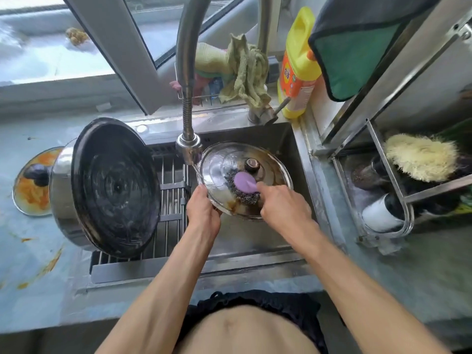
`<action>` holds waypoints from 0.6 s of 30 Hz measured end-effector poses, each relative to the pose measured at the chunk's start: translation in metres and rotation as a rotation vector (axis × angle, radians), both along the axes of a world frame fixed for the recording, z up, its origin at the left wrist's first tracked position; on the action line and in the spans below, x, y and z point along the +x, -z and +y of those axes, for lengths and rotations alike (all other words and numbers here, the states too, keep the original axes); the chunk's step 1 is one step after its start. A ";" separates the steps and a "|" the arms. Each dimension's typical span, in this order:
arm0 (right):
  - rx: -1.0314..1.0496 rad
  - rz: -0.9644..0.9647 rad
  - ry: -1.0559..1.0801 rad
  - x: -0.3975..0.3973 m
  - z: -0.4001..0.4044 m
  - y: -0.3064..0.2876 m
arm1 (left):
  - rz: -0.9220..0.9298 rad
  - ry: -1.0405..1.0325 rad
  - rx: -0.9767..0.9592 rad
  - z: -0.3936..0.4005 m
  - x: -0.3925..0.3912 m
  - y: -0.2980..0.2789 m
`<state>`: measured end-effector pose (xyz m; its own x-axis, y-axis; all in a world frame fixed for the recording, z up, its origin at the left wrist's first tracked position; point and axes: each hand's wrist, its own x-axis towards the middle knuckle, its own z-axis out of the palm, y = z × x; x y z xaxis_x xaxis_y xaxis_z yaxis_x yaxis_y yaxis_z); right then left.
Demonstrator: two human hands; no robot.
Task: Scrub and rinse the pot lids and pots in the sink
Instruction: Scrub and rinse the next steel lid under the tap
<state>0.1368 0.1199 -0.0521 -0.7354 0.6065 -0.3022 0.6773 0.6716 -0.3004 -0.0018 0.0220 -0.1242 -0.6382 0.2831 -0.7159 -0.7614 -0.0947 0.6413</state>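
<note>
The left hand (203,209) gripped the near-left rim of the pot lid (245,180), holding it tilted over the sink (281,134) just beside the faucet (189,146); the right hand (283,203) clutched the purple-handled scrubber (244,185), pressed to the lid's near face just below its knob (252,164); the unscrubbed far side lay beyond the right hand.

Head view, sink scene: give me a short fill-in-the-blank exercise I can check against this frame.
1. The right hand grips a scrubber with a ____ handle.
2. The left hand holds the rim of the steel ____ over the sink.
3. The big pot lies tipped on the ____ rack.
4. The detergent bottle is ____.

Missing words: purple; lid; sink; yellow
</note>
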 end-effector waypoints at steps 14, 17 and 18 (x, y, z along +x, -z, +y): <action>-0.046 -0.025 -0.064 0.001 -0.019 0.017 | 0.059 -0.066 -0.091 -0.021 -0.015 -0.007; -0.014 -0.075 0.003 -0.002 -0.020 0.015 | 0.067 -0.089 -0.096 -0.021 -0.015 -0.011; -0.020 -0.059 -0.078 -0.008 -0.035 0.015 | 0.061 -0.099 -0.102 -0.021 -0.016 -0.011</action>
<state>0.1290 0.0849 -0.0670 -0.7609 0.5416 -0.3573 0.6399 0.7174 -0.2753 -0.0179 0.0010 -0.1128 -0.7029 0.1443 -0.6965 -0.7106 -0.0996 0.6965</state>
